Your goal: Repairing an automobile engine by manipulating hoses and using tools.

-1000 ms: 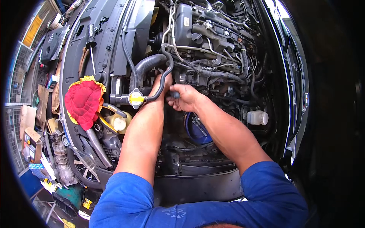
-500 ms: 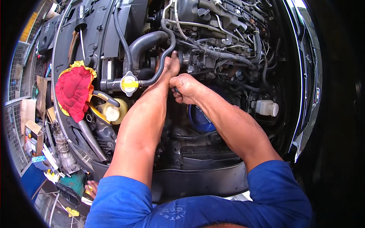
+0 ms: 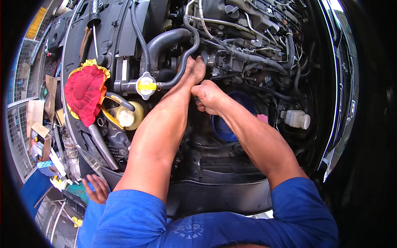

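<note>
Head: black hose (image 3: 196,43) partly covers left hand (image 3: 196,69).

black hose (image 3: 196,40), curving beside left hand (image 3: 194,69), dark object (image 3: 197,99) mostly hidden in right hand (image 3: 207,96)

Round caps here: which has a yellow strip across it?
The silvery cap, at the end of the curving black hose by the left hand. The left pale cap and right pale cap show no strip; the engine cap is black.
</note>
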The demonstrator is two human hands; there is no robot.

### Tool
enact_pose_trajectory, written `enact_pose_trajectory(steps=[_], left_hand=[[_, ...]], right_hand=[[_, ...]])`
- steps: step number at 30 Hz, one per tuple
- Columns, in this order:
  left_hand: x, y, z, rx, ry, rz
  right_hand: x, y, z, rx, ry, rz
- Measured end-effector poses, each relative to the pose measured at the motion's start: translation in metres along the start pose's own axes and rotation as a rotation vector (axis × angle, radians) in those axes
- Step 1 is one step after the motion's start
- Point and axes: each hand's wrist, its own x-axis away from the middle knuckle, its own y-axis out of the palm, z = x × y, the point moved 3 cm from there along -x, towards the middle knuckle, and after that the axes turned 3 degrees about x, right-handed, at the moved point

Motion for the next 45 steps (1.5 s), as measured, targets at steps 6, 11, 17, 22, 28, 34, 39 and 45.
enact_pose_trajectory(steps=[6, 11, 17, 22, 28, 34, 39, 45], left_hand=[[0.003, 0.001, 0.0, 0.011, 0.047, 0.018], [0.004, 0.003, -0.002, -0.009, 0.127, 0.054], [0.0, 0.011, -0.009, -0.106, 0.142, 0.078], [-0.005, 0.015, -0.015, -0.186, 0.163, 0.106], [-0.004, 0.017, -0.016, -0.206, 0.173, 0.094], [-0.001, 0.016, -0.014, -0.225, 0.138, 0.05], [0.004, 0.014, -0.009, -0.262, 0.121, 0.009], [0.008, 0.014, -0.008, -0.249, 0.114, -0.034]], right_hand=[[-0.001, 0.0, 0.006, 0.021, -0.04, 0.003], [-0.004, -0.001, 0.01, 0.026, -0.082, -0.003], [-0.006, -0.003, 0.018, 0.034, -0.132, -0.027], [-0.009, -0.005, 0.024, 0.084, -0.145, -0.047], [-0.017, -0.007, 0.035, 0.061, -0.195, -0.071], [-0.02, -0.006, 0.038, 0.121, -0.229, -0.042], [-0.011, -0.006, 0.037, 0.11, -0.254, 0.01], [-0.022, -0.009, 0.048, 0.129, -0.336, -0.001]])
